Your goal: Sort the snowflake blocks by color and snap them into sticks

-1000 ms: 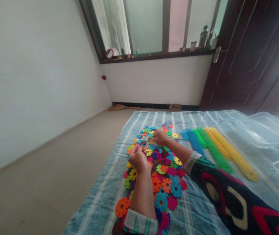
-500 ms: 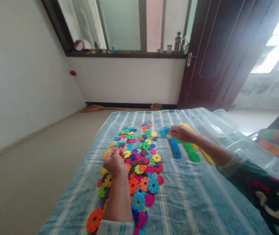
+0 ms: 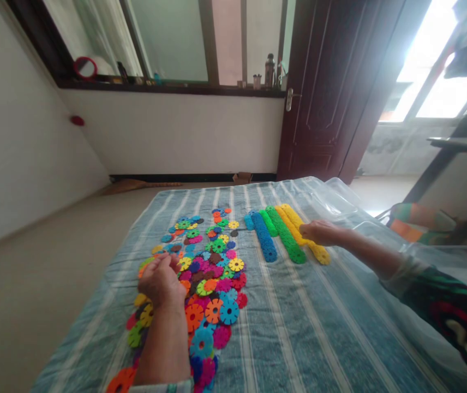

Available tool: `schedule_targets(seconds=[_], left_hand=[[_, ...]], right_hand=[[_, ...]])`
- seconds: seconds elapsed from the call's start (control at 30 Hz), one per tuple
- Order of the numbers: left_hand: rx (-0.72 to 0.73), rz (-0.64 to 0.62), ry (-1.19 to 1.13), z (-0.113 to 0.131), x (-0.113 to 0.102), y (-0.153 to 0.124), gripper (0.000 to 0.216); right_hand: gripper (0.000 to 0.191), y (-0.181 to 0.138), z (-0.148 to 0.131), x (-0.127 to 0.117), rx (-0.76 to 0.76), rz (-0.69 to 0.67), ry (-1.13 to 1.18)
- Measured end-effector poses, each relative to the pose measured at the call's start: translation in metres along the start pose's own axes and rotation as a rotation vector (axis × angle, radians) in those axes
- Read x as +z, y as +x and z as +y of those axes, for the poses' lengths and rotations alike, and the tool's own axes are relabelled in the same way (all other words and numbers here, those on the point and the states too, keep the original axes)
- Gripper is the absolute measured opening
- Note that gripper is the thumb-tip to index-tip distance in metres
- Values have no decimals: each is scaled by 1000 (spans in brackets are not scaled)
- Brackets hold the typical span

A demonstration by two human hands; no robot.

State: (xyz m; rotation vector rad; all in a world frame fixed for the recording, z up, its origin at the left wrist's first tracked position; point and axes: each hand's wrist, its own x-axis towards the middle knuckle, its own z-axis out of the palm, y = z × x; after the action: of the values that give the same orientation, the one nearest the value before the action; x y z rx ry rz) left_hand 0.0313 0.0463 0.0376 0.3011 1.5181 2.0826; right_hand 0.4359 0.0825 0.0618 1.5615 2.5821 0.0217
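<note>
Notched plastic snowflake discs (image 3: 229,311) in many colours lie in a loose pile on the left of the striped cloth. My left hand (image 3: 162,279) is over the pile's left side, its fingers curled together; whatever they hold is hidden. To the right, overlapping discs form a blue row (image 3: 264,237), a green row (image 3: 286,234) and a yellow row (image 3: 293,218), with shorter blue and green rows beside them. My right hand (image 3: 321,233) is at the yellow discs, fingers pinched and fingertips touching or just above them. No separate disc shows in that pinch.
Clear plastic boxes (image 3: 335,197) stand along the right side of the cloth-covered surface (image 3: 299,327). Behind is a wall with a window ledge (image 3: 168,90) bearing a mirror and bottles. A dark red door (image 3: 319,120) is at the back right.
My right hand has moved right, from above the blue and green rows to the yellow row; the yellow disc seen in its fingers no longer shows. The view has turned right.
</note>
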Motion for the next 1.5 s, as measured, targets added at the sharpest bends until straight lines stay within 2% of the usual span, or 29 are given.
schedule_targets(seconds=[0.3,0.43,0.53,0.67,0.9,1.03,1.13,1.2,1.3,1.5], left_hand=[[22,-16,25,-3,-1,0,18],[19,-10,27,-5,-2,0,19],[28,-9,45,-6,-4,-1,18],[16,17,34,-11,-8,-1,21],[-24,65,-53,-14,-13,-1,23],[-60,70,-77,-13,-15,-2,23],[-73,79,-86,-13,-16,-2,25],[-78,86,-96,-13,-16,-2,26],[-100,100,-114,-13,-17,-2,27],[-113,119,-122,-9,-17,-6,27]], right_hand=[[17,6,0,1,-16,-25,-22],[16,10,2,-1,39,44,16],[16,20,-8,1,65,122,47],[20,47,-52,-6,-58,175,86],[24,131,-182,-32,-349,256,157],[28,179,-250,-37,-405,248,179],[28,205,-291,-37,-412,237,178],[28,219,-309,-36,-407,236,174],[29,235,-321,-32,-376,231,167],[32,246,-316,-23,-318,197,170]])
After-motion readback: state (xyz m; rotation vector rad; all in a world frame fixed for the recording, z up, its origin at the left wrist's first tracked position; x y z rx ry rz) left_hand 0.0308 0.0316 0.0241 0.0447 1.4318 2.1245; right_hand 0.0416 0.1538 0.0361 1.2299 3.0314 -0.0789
